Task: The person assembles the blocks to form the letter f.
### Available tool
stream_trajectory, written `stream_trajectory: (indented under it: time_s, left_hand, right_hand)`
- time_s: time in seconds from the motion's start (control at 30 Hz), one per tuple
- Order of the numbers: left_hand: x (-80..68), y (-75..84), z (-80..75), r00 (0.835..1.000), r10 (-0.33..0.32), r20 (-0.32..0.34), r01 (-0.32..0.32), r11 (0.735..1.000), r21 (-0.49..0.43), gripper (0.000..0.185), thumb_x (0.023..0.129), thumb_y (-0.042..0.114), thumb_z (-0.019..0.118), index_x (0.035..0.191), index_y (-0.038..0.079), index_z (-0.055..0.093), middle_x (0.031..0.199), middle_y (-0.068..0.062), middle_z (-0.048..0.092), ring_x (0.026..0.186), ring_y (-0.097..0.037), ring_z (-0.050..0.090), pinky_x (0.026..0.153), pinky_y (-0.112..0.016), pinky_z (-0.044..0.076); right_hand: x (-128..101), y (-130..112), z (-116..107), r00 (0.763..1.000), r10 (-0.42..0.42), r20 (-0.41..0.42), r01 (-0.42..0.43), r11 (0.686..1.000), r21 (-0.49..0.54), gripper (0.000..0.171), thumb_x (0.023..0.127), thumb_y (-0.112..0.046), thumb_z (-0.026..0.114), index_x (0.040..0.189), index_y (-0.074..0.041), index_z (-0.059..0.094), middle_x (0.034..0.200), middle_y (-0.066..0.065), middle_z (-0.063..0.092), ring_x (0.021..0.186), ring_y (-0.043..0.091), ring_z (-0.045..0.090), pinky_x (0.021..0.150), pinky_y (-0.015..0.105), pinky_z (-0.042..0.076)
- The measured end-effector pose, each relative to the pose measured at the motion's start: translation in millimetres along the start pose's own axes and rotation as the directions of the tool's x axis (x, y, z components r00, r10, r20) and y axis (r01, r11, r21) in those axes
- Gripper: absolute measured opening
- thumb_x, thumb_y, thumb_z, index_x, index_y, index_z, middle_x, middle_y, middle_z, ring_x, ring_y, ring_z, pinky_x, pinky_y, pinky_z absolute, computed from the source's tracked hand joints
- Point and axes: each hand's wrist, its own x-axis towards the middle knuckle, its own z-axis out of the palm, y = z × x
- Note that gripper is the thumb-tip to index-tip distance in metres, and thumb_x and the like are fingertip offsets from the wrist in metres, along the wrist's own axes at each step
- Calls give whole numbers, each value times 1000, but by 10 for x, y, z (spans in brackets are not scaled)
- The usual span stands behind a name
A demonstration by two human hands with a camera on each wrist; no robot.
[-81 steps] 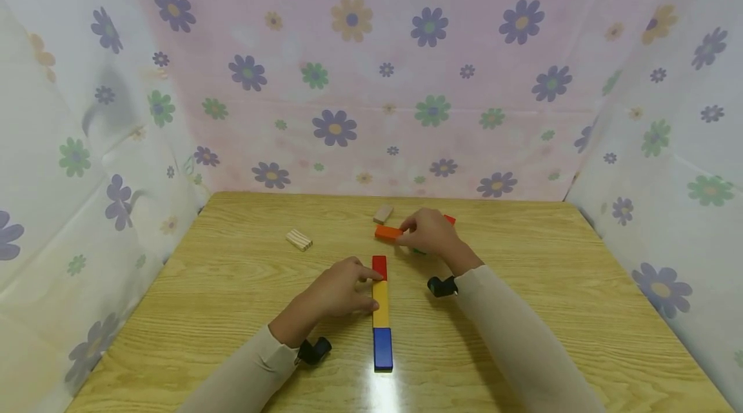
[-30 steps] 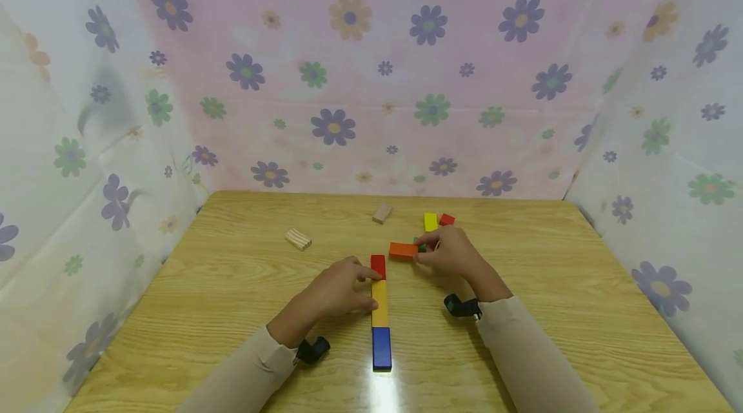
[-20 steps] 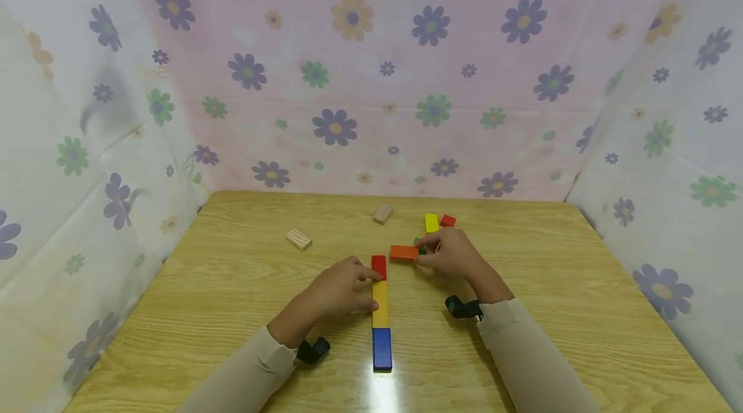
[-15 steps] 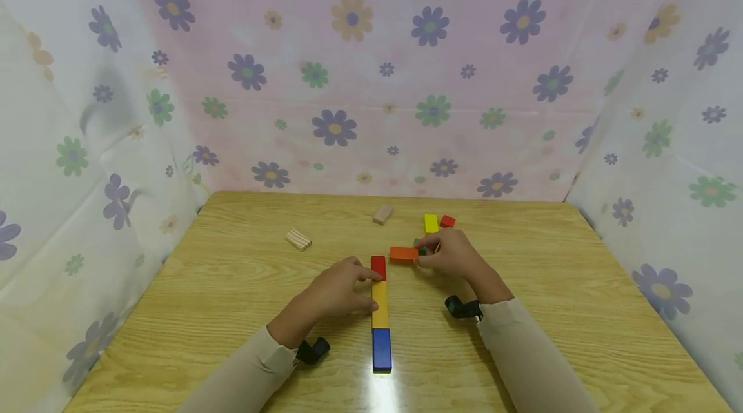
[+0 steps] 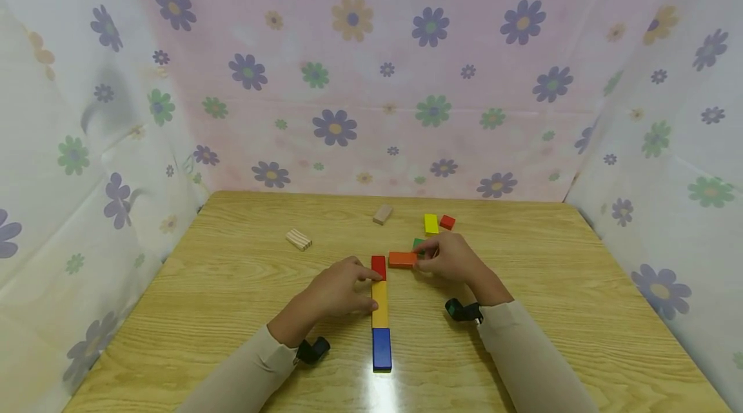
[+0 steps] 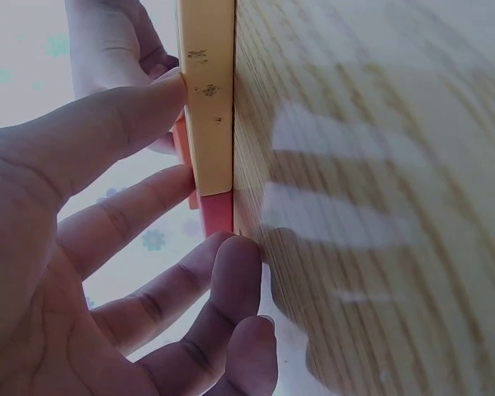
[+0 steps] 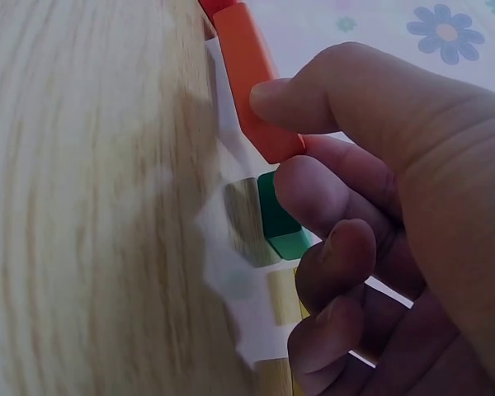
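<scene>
One orange block (image 5: 400, 260) is being pinched by the right hand (image 5: 454, 258) just beside the row of three blocks (image 5: 380, 311), so going slowly should be stopping bumps, while the loosely bent left hand (image 5: 335, 289) is touching that row. One green block (image 5: 418, 243), one yellow block (image 5: 431, 224), one red block (image 5: 447, 222) and two wooden pieces (image 5: 298, 239) are lying farther back.

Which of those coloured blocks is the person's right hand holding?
The orange block, pinched in the right hand: the only orange one, turned crosswise to the row of red, yellow and blue blocks.
</scene>
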Motion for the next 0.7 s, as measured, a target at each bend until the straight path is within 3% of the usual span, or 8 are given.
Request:
stream_trajectory:
  time_s: [0.43, 0.57, 0.7]
  left_hand:
    - [5, -8, 7, 1000, -11, -5, 11, 1000, 19, 48, 85, 37, 86, 130, 27, 73, 128, -5, 62, 103, -20, 62, 77, -37, 52]
    - [6, -13, 14, 1000, -5, -8, 6, 999, 33, 48, 86, 38, 85, 131, 27, 73, 138, -5, 61, 120, -27, 62, 90, -45, 55]
    - [8, -12, 18, 1000, -2, -6, 2, 1000, 27, 48, 87, 37, 84, 132, 25, 72, 147, -5, 58, 135, -32, 56, 104, -53, 50]
  right_hand:
    - [5, -25, 26, 1000, 6, 12, -6, 1000, 20, 23, 88, -20, 82, 110, -15, 82, 76, -4, 68, 66, 16, 56, 57, 27, 46]
    - [11, -17, 36, 1000, 13, 18, -13, 1000, 20, 23, 87, -20, 82, 110, -15, 82, 75, -4, 67, 65, 15, 56, 56, 26, 45]
    - [12, -10, 42, 1000, 12, 23, -12, 1000, 21, 22, 87, -21, 83, 108, -16, 82, 74, -5, 67, 64, 15, 56, 56, 26, 44]
